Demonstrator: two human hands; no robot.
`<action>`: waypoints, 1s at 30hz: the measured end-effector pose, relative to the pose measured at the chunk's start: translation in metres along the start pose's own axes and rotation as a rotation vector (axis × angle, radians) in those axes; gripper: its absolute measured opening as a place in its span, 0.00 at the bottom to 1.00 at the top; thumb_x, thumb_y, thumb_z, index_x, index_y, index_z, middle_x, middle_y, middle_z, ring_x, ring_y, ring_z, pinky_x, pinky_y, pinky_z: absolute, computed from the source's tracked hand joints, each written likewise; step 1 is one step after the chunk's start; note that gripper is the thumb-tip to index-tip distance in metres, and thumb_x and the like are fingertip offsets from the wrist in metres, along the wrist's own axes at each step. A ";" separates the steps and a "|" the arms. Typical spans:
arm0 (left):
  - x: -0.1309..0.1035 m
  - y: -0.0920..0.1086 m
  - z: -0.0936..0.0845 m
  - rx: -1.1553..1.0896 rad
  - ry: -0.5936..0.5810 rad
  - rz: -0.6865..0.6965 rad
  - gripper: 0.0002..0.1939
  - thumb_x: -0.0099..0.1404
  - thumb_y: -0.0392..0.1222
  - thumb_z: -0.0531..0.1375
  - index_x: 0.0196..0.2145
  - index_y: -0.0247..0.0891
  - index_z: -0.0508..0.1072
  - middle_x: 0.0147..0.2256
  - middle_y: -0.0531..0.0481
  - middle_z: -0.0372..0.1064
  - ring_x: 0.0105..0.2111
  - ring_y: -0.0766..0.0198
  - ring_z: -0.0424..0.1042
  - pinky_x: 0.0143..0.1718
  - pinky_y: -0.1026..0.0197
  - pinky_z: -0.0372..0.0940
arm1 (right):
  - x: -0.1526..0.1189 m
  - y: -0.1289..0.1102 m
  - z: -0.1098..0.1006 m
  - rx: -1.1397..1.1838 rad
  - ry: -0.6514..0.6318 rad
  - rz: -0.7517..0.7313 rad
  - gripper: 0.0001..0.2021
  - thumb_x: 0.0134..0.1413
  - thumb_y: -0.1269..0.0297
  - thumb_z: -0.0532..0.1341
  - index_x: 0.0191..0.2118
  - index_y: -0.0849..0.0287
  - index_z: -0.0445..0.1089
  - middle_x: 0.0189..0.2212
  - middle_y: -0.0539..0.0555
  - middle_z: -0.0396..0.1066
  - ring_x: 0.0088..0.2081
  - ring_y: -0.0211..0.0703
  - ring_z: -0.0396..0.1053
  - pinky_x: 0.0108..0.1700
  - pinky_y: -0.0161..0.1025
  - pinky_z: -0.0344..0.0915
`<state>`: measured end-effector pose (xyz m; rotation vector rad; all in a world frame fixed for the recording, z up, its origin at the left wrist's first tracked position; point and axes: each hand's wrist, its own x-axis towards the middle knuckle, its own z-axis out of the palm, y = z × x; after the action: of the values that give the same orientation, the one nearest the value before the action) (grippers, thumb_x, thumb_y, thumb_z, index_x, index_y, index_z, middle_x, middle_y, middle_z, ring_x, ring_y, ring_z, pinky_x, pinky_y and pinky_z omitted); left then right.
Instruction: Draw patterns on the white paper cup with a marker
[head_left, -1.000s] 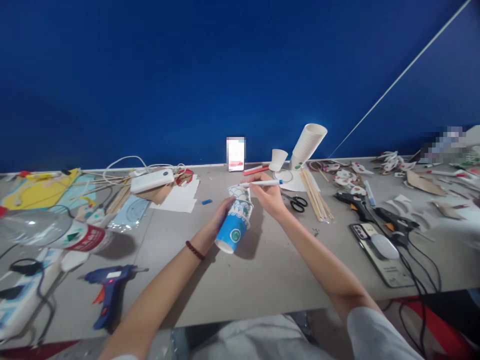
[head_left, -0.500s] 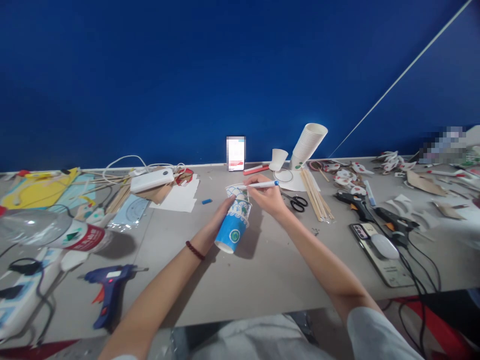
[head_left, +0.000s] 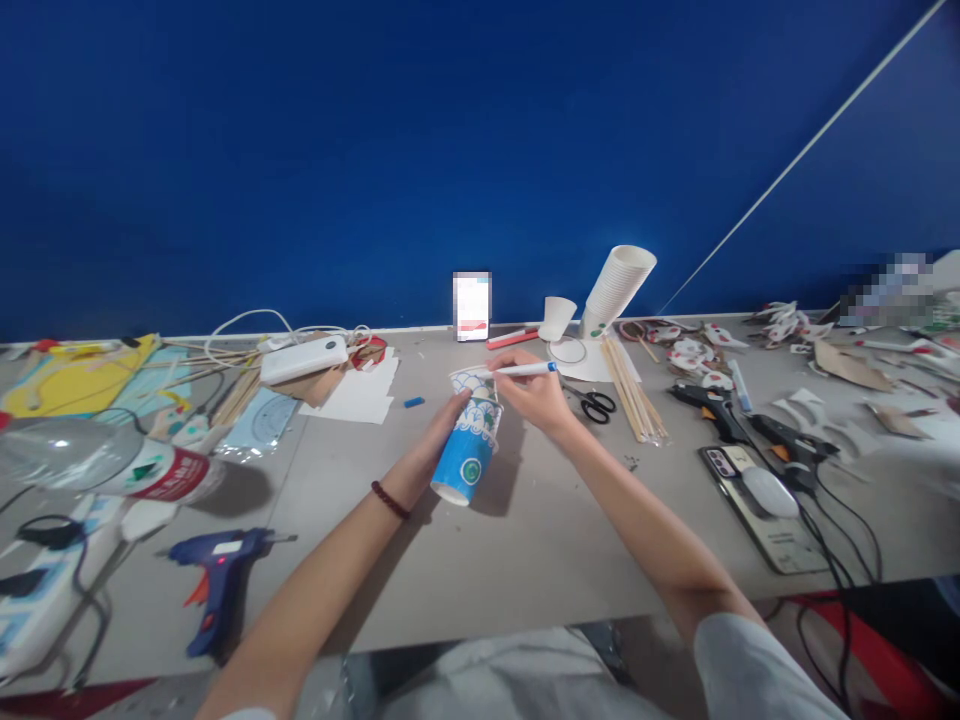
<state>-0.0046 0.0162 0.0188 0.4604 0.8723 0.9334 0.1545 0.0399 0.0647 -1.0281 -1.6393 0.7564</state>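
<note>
My left hand (head_left: 448,422) is closed around the side of a paper cup stack (head_left: 466,455), which leans over the table with its upper end away from me. The lower part is blue with a round green emblem; higher up, blue scallop lines run over white. In my right hand (head_left: 536,392) is a white marker (head_left: 526,369) with a blue end, pinched like a pen. Its writing tip is at the upper cup's rim; whether it touches cannot be made out. A small blue cap (head_left: 414,402) lies to the left of the cups.
Behind my hands a phone (head_left: 472,308) stands against the blue wall. Stacked white cups (head_left: 619,290), scissors (head_left: 598,405) and wooden sticks (head_left: 630,390) are to the right. At left lie a blue glue gun (head_left: 221,580) and a plastic bottle (head_left: 112,462). Farther right is another phone (head_left: 757,520).
The cup stack has turned or shifted very slightly in my left hand. My right hand and the marker stay almost where they were.
</note>
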 end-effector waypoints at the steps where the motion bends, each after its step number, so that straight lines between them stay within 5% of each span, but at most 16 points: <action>1: 0.000 0.000 0.000 0.000 -0.002 0.007 0.20 0.66 0.48 0.61 0.50 0.32 0.74 0.34 0.43 0.78 0.28 0.60 0.77 0.31 0.62 0.71 | 0.000 0.000 0.000 -0.001 0.001 -0.001 0.05 0.49 0.66 0.59 0.33 0.56 0.72 0.33 0.53 0.77 0.37 0.46 0.73 0.39 0.41 0.70; 30: 0.005 -0.003 -0.006 0.050 0.002 0.032 0.22 0.63 0.51 0.63 0.48 0.32 0.75 0.32 0.44 0.78 0.26 0.61 0.76 0.29 0.61 0.70 | 0.001 -0.001 0.000 0.046 0.073 0.002 0.05 0.48 0.66 0.59 0.32 0.57 0.72 0.32 0.53 0.75 0.33 0.42 0.72 0.35 0.38 0.70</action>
<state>-0.0067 0.0185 0.0111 0.5173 0.8938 0.9435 0.1544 0.0408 0.0657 -1.0137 -1.5521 0.7464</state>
